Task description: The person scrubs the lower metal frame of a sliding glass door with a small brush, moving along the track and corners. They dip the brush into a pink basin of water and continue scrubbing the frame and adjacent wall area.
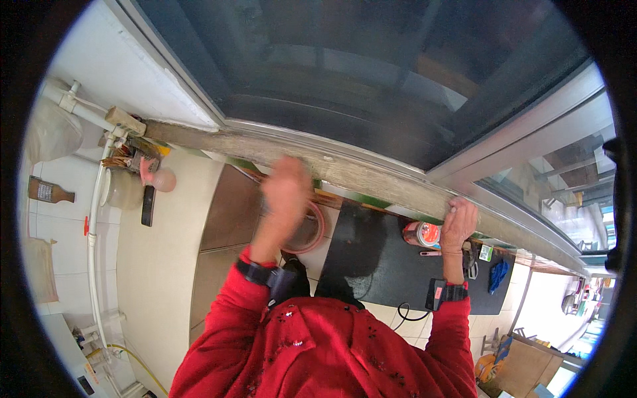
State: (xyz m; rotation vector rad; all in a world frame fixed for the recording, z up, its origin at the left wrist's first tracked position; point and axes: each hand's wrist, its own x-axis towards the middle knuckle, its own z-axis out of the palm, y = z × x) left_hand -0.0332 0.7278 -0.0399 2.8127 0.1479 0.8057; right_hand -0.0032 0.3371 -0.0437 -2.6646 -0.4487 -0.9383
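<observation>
A worn, dusty window ledge [378, 183] runs across in front of me, below a dark glass pane [348, 89] in a metal frame [323, 141]. My left hand [287, 191] is motion-blurred at the ledge's near edge, its fingers bunched. Whether it holds anything is hidden by the blur. Farther right, my right hand [459, 226] grips the ledge with its fingers curled over the top. Beneath that hand, a tin with a red label [421, 234] stands on a black tabletop [368, 258]. Under my left forearm, a pink basin [318, 234] is partly covered.
A cream counter [159, 258] on the left holds a pink spray bottle [160, 178], a jar [122, 189] and a black phone-like object [148, 206]. White pipes [93, 258] climb the tiled wall. A blue cloth [498, 276] lies at the black top's right end.
</observation>
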